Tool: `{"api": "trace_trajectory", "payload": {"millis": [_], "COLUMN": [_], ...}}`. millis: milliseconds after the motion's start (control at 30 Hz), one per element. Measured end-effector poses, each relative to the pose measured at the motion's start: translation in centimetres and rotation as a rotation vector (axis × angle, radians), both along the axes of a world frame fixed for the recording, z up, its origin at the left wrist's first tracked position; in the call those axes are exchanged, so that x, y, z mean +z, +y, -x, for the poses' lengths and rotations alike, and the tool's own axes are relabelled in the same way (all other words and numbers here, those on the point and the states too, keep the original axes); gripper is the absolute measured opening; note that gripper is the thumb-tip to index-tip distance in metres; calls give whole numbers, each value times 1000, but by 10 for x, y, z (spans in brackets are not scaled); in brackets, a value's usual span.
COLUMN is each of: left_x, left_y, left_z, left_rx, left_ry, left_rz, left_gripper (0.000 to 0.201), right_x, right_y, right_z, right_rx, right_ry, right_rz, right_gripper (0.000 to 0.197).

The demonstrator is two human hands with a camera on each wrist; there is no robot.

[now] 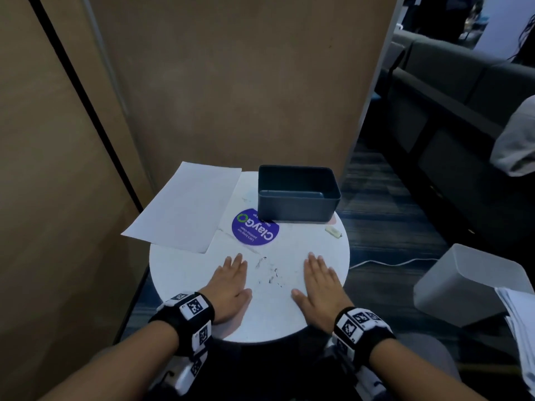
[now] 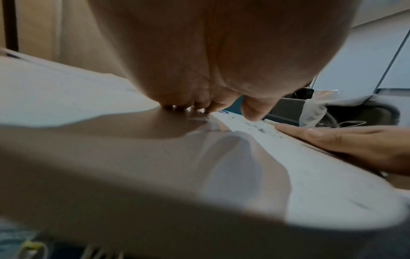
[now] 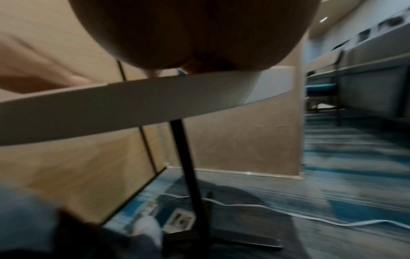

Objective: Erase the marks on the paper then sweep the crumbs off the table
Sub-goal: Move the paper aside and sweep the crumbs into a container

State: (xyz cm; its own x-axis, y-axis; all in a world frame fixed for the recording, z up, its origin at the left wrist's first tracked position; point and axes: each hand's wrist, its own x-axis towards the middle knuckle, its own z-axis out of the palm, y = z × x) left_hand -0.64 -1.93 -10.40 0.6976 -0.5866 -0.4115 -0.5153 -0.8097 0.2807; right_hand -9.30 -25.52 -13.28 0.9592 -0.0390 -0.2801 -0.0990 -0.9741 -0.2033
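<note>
An office lounge: patterned blue carpet (image 1: 376,204), grey bench seating (image 1: 451,91), tan partition walls (image 1: 231,82).

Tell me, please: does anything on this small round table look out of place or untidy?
Yes. Dark crumbs lie scattered on the table between the left hand and the right hand, both resting flat. The paper lies askew, overhanging the far-left edge. A small white eraser sits near the right rim.
</note>
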Motion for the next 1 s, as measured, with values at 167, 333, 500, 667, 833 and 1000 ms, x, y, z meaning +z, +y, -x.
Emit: {"api": "trace_trajectory", "payload": {"millis": [167,333,500,667,833,1000], "left_x": [-3,-22,-24,-17,-19,-33], "left_y": [21,34,3,-8,36,54], "left_z": [28,27,17,5,7,16], "left_rx": [-189,-229,-165,-38,77,151], "left_ry": [0,-118,-152,-148,-178,-130], "left_rz": [-21,-158,-167,-37,-11,-36], "left_gripper": [116,135,133,97,82,88], "right_x": [15,0,-4,-10,-7,2], "right_y": [14,-4,2,-3,14,80], "right_z": [4,-5,-7,-10,-2,22], "right_rx": [79,-91,-55,-60,-248,49], "right_ry": [-80,-48,16,-8,-69,0], "right_rz": [-282,-94,-35,-81,-107,-239], "right_gripper": [75,73,74,91,84,88]}}
